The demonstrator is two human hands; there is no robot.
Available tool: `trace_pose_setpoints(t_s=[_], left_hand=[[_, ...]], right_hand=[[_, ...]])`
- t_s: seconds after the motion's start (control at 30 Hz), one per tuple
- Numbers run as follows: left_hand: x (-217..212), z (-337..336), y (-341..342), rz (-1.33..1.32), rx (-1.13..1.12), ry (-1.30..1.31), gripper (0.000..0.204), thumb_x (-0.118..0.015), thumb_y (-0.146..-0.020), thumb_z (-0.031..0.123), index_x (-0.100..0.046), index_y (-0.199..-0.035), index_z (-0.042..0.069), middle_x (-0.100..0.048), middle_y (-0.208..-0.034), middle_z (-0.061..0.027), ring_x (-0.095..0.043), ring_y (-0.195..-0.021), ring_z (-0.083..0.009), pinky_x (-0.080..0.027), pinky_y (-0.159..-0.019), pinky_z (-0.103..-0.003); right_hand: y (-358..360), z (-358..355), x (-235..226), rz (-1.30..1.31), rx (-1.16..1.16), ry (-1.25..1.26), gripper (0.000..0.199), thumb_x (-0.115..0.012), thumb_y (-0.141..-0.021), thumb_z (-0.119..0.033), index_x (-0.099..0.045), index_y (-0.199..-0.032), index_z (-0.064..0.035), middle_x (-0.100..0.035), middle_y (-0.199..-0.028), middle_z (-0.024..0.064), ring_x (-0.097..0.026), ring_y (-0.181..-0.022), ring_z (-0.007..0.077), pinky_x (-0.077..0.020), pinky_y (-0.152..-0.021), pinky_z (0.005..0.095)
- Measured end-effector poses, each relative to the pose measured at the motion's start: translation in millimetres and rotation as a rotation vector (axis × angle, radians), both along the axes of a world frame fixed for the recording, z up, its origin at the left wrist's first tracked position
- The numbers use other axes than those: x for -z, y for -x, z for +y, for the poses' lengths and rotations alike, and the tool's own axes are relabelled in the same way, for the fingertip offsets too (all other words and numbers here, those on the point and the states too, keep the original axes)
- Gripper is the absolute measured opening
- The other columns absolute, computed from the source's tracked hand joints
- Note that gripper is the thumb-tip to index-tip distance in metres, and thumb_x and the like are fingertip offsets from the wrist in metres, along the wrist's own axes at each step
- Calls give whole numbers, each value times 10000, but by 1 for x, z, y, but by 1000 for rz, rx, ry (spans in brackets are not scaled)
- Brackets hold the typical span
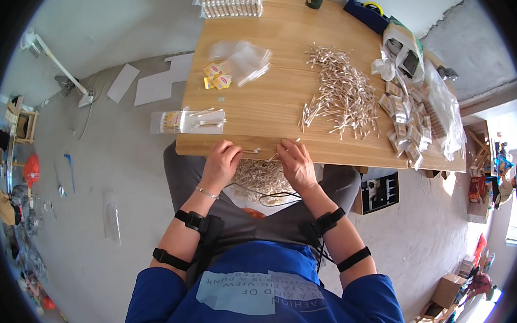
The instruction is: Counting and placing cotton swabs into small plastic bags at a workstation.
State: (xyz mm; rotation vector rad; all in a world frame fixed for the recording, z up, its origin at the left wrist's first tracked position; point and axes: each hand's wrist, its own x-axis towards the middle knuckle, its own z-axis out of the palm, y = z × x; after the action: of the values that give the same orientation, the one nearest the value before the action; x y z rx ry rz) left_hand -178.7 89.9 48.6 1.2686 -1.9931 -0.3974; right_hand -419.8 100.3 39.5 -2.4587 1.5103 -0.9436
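Note:
At the table's front edge, my left hand (224,162) pinches cotton swabs (251,151) whose white tips stick out to the right. My right hand (296,163) is closed on a cotton swab (272,157) that points down and left from the fingertips. Another white tip shows above its fingers; I cannot tell if it is held. A clear plastic bag (199,122) with a yellow label and a few swabs lies just beyond my left hand. Farther off, to the right, a loose heap of cotton swabs (347,90) is spread over the wooden table (260,112).
Flat clear bags (246,61) and small yellow cards (218,77) lie back left. Packed swabs (231,1) stand at the far edge. Filled packets (407,119), a plastic sack and a tape dispenser (366,14) line the right. More swabs (262,179) sit below, between my legs, near a black cable.

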Motion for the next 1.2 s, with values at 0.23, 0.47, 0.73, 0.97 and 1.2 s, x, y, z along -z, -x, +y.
trace_pose_setpoints(t_s=[0.23,0.47,0.73,0.97,1.2], left_hand=[[2,-27,15,-157,-66,73,104,-661,-858,89,-642,-957,64,-584,-942,-80,-566,-928,-293,-473,-813,-407],[-9,-63,42,-231,-151,154,273,-580,-891,81,-612,-1162,82,-564,-1131,-115,-538,-1071,-306,-438,-921,-442],[16,-50,52,-116,20,8,352,-576,-847,33,-609,-1196,60,-541,-1296,-120,-507,-1217,-310,-404,-1040,-465],[19,-51,52,-217,-21,39,375,-602,-821,44,-599,-1196,34,-521,-1343,-119,-419,-1330,-313,-336,-1119,-477],[13,-52,58,-252,-119,91,346,-596,-868,74,-583,-1212,41,-500,-1370,-123,-394,-1341,-326,-290,-1160,-491]], right_hand=[[-6,42,-6,-17,1,7,250,-702,-793,-96,-666,-1038,-59,-623,-1100,91,-599,-1022,295,-507,-868,412],[7,-8,-19,-154,334,-35,219,-715,-803,-143,-666,-1000,-61,-631,-981,133,-571,-958,333,-455,-865,421],[8,-62,-3,27,605,-160,434,-699,-818,-208,-612,-1226,-91,-537,-1287,108,-458,-1220,334,-354,-1015,478],[7,-24,7,-84,275,0,254,-659,-838,-93,-689,-1090,-92,-628,-1231,64,-532,-1187,297,-389,-995,450],[38,-28,3,-52,419,-59,315,-695,-781,-132,-685,-1094,-103,-547,-1319,130,-452,-1256,369,-353,-1047,493]])
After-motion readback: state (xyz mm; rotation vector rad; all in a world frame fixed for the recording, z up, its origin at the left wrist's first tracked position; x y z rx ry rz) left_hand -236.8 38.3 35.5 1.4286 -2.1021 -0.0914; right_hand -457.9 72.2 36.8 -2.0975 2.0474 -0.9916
